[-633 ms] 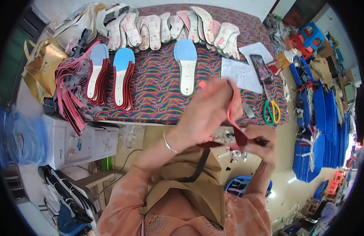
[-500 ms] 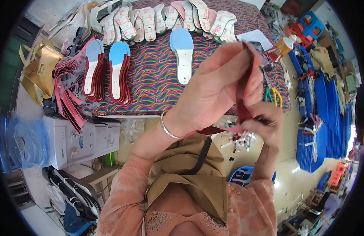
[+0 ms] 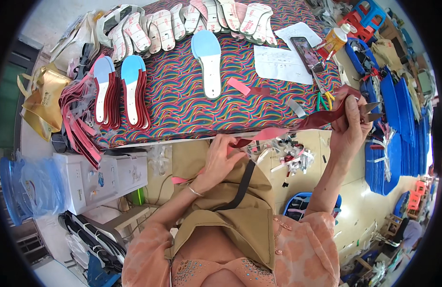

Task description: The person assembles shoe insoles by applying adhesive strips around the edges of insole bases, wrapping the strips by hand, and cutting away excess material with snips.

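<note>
My left hand (image 3: 220, 160) pinches the near end of a dark red strap (image 3: 297, 128), fingers closed on it just below the table edge (image 3: 182, 139). My right hand (image 3: 349, 125) holds the far end of that strap up beside the table's right corner and also grips small thread snips (image 3: 371, 111), blades pointing right, slightly parted. So both hands are clamped on the strap, which is stretched between them over my lap and the tan apron (image 3: 230, 210).

Step in hand, as I judge it: trimming or checking the strap. To do it well I'd keep the strap taut and untwisted, bring the snips square to the strap edge, and cut close without nicking the pink lining side. Offcuts (image 3: 290, 155) already litter the floor below, so let the scraps drop there.

One blue-and-white insole (image 3: 209, 62) lies alone mid-table, a pink strip (image 3: 239, 86) just right of it, green-handled scissors (image 3: 322, 98) near my right hand.
</note>
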Demonstrator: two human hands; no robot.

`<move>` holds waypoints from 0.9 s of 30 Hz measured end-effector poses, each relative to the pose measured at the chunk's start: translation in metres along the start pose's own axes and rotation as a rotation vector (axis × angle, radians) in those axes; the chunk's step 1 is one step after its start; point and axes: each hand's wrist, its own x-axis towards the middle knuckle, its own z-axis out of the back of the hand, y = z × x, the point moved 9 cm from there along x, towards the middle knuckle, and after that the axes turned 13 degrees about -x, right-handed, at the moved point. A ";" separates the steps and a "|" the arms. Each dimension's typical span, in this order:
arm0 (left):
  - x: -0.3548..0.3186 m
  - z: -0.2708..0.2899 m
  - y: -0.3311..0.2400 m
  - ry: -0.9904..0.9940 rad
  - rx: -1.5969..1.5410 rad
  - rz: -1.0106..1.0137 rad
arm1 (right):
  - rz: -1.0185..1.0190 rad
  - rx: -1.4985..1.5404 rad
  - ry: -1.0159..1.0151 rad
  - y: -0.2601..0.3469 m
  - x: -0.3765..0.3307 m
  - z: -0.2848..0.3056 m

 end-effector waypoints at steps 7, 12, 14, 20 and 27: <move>-0.024 -0.028 0.071 0.044 -0.331 0.225 | 0.139 -0.102 -0.422 0.023 0.023 0.108; -0.019 -0.025 0.017 0.084 -0.054 -0.249 | 0.271 -0.286 -0.737 0.047 0.030 0.183; -0.025 -0.022 0.019 0.092 0.082 -0.301 | 0.321 -0.341 -0.807 0.061 0.037 0.246; -0.027 -0.014 0.065 0.165 0.261 0.014 | 0.324 -0.682 -0.807 0.120 0.026 0.275; 0.028 -0.046 -0.038 0.298 -0.343 0.097 | 0.031 -0.756 -0.259 0.057 -0.014 0.107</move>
